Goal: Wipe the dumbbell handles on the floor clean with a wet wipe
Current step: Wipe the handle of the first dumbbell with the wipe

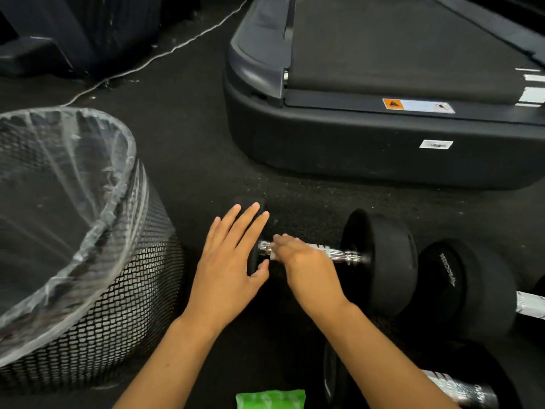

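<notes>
Dumbbell on the floor, handle running left–right. My right hand lies on it, fingers curled round a white wipe. Left hand, fingers straight, steadies the left weight. Lined mesh bin at left, nothing seen inside; green wipe pack near.

1. Two bare forearms enter from the bottom edge; no sleeve shows on either.
2. The left hand wears no glove, ring or watch.
3. The right hand is likewise bare, its wrist unadorned.
4. Fingernails look short and unpainted.
</notes>
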`<state>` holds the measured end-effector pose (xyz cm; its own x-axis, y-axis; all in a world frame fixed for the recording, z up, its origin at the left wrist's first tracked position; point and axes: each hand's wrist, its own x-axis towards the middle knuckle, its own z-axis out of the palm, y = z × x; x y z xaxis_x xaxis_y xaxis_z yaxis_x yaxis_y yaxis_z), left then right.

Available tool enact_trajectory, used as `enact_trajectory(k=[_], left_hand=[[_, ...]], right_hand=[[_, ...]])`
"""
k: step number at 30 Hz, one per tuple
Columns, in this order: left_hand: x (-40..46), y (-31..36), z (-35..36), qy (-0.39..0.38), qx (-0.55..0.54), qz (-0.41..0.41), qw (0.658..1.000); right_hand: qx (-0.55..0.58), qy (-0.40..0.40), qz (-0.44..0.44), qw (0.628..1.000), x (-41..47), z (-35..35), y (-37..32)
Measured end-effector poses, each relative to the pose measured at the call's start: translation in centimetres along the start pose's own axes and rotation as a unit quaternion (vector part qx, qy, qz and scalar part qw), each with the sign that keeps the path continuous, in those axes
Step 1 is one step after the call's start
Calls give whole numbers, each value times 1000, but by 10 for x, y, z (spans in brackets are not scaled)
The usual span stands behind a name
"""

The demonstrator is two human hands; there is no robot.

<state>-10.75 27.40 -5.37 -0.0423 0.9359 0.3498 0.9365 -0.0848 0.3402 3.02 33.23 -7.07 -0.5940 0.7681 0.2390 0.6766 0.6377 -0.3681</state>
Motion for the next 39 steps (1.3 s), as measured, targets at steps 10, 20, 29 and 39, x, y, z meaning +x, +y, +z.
enact_trajectory(k=[10,20,29,39], left_hand=[[-1,0,-1,-3,-5,0,1000],[-2,0,-1,9,-18,2,1000],[-1,0,-1,10,-18,-2,1000],[1,-3,-3,-4,-28,4,1000]], right_hand=[[-44,-99,57,992,25,-17,-3],[-16,-149,76,986,35,-18,12],[7,-136,69,988,37,-15,7],[0,-125,-32,992,12,-14,3]])
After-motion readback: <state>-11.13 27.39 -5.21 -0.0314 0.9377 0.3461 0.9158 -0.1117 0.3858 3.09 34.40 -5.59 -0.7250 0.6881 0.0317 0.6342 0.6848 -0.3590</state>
